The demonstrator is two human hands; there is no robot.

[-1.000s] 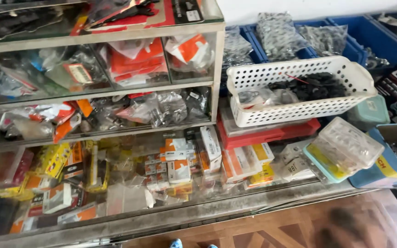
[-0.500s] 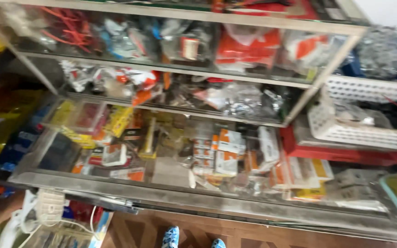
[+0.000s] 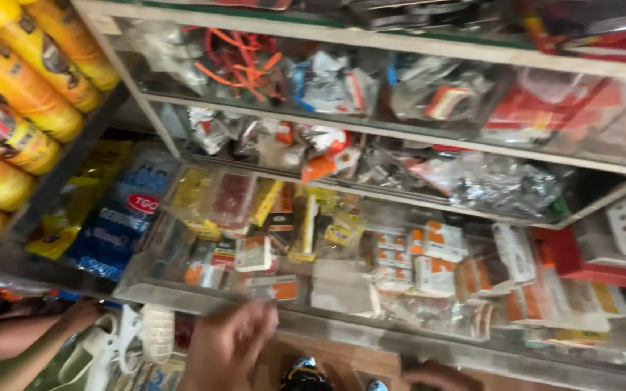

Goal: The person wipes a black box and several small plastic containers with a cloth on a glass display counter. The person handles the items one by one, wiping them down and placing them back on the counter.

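Down at the lower edge, the left hand (image 3: 230, 346) hovers just in front of the glass-fronted metal-framed display cabinet (image 3: 371, 334). It is smeared by motion, so I cannot tell whether its fingers are spread or curled, though nothing shows in them. Only the knuckles of the right hand (image 3: 440, 376) are in view, so its fingers cannot be judged either. Nearest the left hand, behind the pane on the bottom shelf, lies a small orange-and-white cardboard box (image 3: 275, 289). White plastic corded fittings (image 3: 139, 334) sit just to its left, beside another person's arm (image 3: 34, 344). I see 2 risks: a quick hand could knock the glass, or it could snag the cords and collide with that arm, since the space is cramped
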